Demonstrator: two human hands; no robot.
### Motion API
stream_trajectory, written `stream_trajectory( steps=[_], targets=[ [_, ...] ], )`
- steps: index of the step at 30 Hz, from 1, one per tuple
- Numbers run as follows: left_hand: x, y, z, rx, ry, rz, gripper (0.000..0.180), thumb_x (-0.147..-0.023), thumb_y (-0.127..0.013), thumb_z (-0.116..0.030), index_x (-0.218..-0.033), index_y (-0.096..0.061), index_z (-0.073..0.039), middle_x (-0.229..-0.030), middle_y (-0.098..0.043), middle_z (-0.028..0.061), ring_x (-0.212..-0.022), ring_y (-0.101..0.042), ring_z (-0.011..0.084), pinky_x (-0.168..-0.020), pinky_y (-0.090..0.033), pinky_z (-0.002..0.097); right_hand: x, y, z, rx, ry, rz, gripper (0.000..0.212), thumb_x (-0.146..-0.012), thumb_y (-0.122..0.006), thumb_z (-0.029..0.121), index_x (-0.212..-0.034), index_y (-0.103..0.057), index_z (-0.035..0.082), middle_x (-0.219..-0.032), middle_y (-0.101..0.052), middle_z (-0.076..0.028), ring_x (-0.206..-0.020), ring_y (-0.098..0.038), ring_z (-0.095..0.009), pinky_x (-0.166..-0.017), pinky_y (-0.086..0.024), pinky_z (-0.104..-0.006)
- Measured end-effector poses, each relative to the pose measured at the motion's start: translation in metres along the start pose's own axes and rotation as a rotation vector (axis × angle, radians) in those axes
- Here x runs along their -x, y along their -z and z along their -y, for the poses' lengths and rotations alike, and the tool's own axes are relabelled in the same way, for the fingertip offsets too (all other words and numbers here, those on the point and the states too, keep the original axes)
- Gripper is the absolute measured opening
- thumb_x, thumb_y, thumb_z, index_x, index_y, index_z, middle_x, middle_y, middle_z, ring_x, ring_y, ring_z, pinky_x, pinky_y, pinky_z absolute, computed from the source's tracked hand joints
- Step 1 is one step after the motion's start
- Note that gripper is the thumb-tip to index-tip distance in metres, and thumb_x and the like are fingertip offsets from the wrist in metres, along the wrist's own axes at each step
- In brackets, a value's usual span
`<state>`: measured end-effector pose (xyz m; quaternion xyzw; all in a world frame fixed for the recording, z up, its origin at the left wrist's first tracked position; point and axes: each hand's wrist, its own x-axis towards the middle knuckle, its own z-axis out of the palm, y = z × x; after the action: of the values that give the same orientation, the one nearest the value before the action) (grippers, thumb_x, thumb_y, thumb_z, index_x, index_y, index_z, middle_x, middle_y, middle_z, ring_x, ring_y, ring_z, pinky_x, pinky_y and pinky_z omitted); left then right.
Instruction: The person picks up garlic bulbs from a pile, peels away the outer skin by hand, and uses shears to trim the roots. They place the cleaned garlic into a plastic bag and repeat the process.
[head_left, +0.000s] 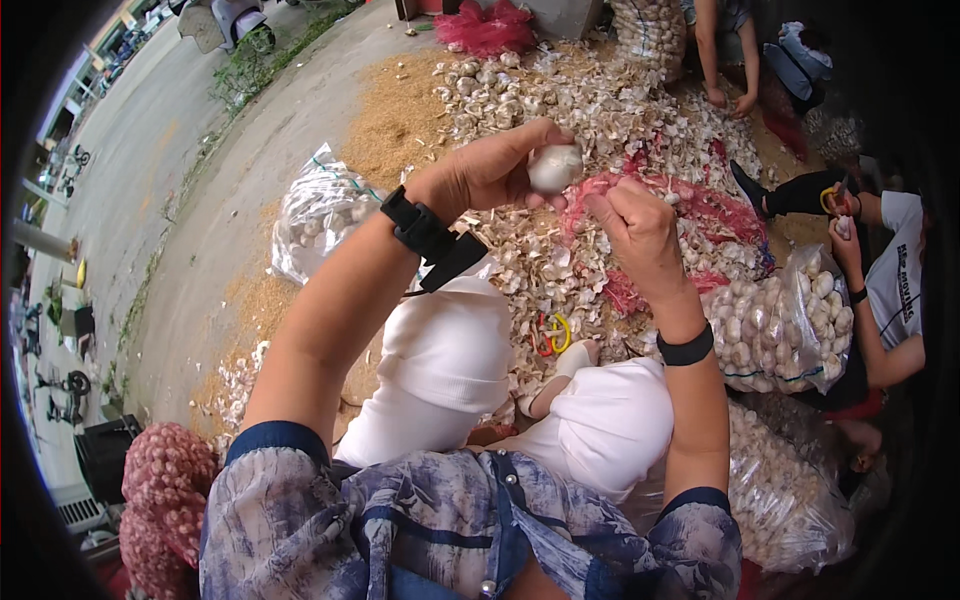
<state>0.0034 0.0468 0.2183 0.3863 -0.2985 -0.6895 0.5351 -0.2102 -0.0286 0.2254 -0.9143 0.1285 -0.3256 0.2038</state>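
A white garlic bulb (555, 168) rests in the curled fingers of my left hand (492, 168), raised above the heap of husks. Just to its right, my right hand (640, 228) is closed with thumb and fingers pressed together. Whatever those fingers may hold is hidden. Red netting (705, 205) lies behind and below the right hand. On the husks between my white-covered knees are scissors (556, 334) with red and yellow handles.
Garlic skins (545, 255) cover the ground, with loose bulbs (478, 82) farther off. A clear bag of garlic (785, 325) stands right, another bag (315, 215) left. Red net sacks (165, 490) sit lower left. A co-worker (893, 265) at right holds scissors; another person's hands (730, 100) show beyond.
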Motion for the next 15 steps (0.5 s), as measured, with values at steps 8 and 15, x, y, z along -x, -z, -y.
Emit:
stream_trajectory(
  steps=[8,15],
  targets=[
    [0.128,0.112,0.038,-0.281,0.311,0.039,0.021,-0.090,-0.065,-0.024,-0.100,-0.062,-0.005,-0.088,-0.061,0.0039,-0.069,-0.064,0.0136,-0.055,-0.053,0.0250,0.016,-0.012,-0.013,-0.139,-0.177,0.073,0.019,-0.092,-0.066,0.013,-0.081,-0.064,-0.002,-0.067,-0.052,-0.009,-0.058,-0.048,-0.020,-0.056,-0.039,-0.0341],
    [0.140,0.151,0.141,-0.994,0.966,-0.311,0.053,-0.084,-0.069,-0.044,-0.112,-0.065,0.001,-0.106,-0.068,0.0116,-0.084,-0.067,0.0213,-0.061,-0.060,0.0310,0.019,-0.012,-0.025,-0.177,-0.378,0.247,0.015,-0.090,-0.066,0.015,-0.093,-0.069,0.001,-0.083,-0.067,-0.009,-0.069,-0.061,-0.018,-0.064,-0.047,-0.0295]
  ],
)
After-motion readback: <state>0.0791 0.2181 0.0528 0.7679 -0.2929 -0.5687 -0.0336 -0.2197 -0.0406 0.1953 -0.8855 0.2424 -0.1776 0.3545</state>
